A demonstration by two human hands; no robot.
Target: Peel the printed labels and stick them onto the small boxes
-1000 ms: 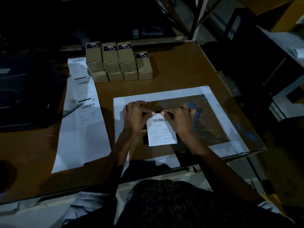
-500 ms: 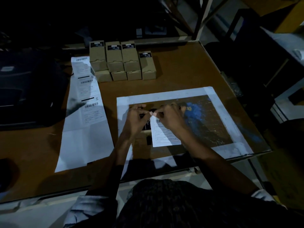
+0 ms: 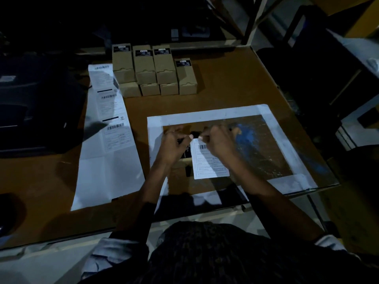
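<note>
Label (image 3: 210, 162) sits mid-worktop, inside the pale taped frame (image 3: 207, 115), lying over a small box (image 3: 185, 154) w/ a dark face; its top edge is pinched at both hands. Left hand (image 3: 174, 143): grip narrow, thumb and finger on the label's top-left corner, by the box. Right hand (image 3: 217, 141): grip narrow too, fingers curled on the top edge just beside the left one. Whether backing is off already: can't tell, too dim.

Step in hand, prob.: lining the label's top edge up w/ the box before pressing it down. Next move calls for holding the edge square to the box, setting it down, then smoothing toward the near end so no crease or bubble forms. Label looks wider than the box face, so it may need wrapping round the sides.

Further out: strip of printed labels (image 3: 110, 119) runs down the left of the worktop (image 3: 225, 83). Stack of boxes (image 3: 153, 68) at the far edge, black stickers on top, seemingly w/o white labels, so most of the job looks undone.
</note>
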